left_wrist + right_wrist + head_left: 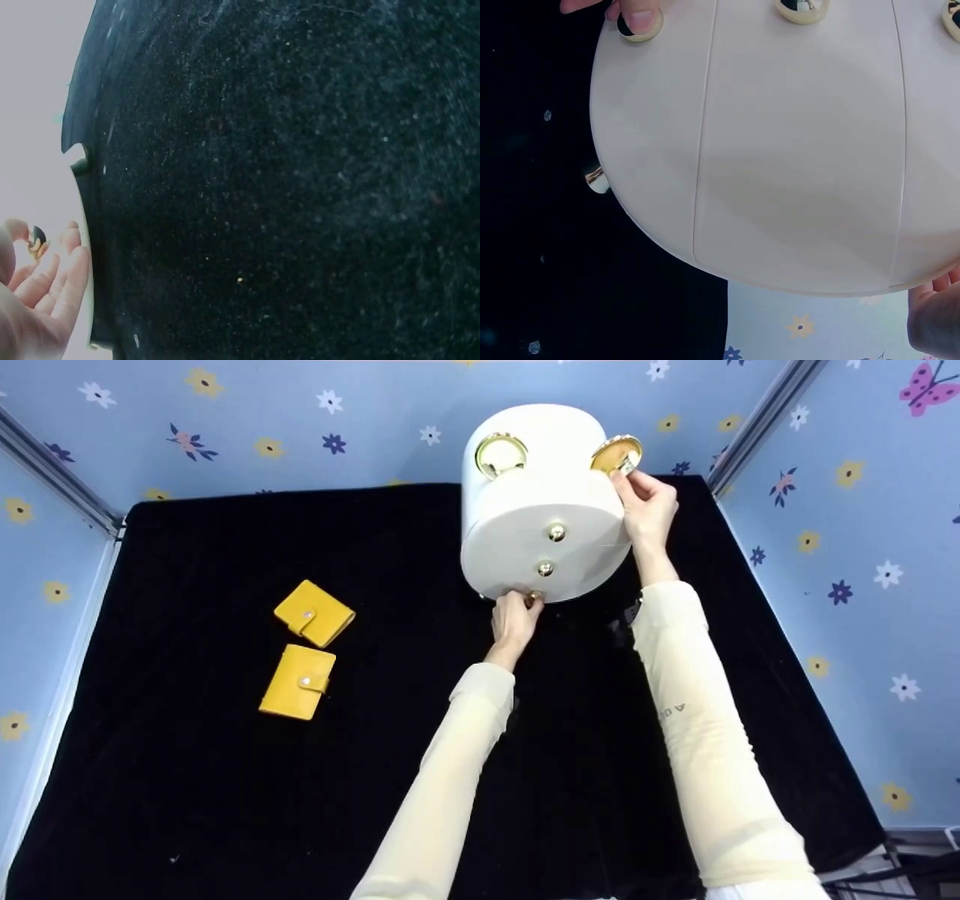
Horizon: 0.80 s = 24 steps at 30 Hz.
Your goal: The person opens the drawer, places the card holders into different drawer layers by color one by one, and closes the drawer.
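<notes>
A white rounded drawer box [517, 450] stands at the back of the black-covered table, with gold knobs down its front and two round gold-rimmed ears on top. My left hand [514, 619] pinches the lowest knob [639, 28] between thumb and finger. Above it are the middle knob [545, 568] and top knob [556, 532]. At the box's upper right, my right hand [649, 510] holds the lower edge of the right ear [611, 455] with its fingertips. In the right wrist view, thin seams divide the front into drawers, all flush.
Two yellow snap-strap wallets [315, 613] lie close together on the black cloth [187, 780] left of the box. Flower-patterned blue walls [255, 412] enclose the back and both sides. A small gold foot [596, 180] shows beneath the box.
</notes>
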Each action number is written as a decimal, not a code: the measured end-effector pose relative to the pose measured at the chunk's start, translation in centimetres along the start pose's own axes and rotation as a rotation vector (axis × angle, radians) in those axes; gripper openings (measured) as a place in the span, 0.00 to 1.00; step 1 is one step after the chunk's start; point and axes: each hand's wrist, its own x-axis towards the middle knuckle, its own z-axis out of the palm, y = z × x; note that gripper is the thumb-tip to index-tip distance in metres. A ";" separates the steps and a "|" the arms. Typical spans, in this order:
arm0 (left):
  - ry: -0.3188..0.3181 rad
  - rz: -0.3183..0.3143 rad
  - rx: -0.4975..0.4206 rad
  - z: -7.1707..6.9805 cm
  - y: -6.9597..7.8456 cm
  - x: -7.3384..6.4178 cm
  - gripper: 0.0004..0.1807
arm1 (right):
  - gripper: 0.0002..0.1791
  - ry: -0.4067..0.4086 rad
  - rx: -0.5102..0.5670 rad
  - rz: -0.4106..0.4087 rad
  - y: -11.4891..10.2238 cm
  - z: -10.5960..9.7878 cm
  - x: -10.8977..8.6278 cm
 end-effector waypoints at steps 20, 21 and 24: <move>0.086 0.033 -0.083 0.3 -0.6 -1.0 0.17 | 0.16 -0.004 0.024 0.004 -0.1 0.2 -0.1; 0.087 0.035 -0.087 0.3 -0.6 -1.1 0.17 | 0.16 -0.002 0.026 0.006 -0.1 0.1 -0.1; 0.089 0.047 -0.094 0.4 -0.8 -1.6 0.16 | 0.16 -0.002 0.045 0.009 0.0 0.1 -0.1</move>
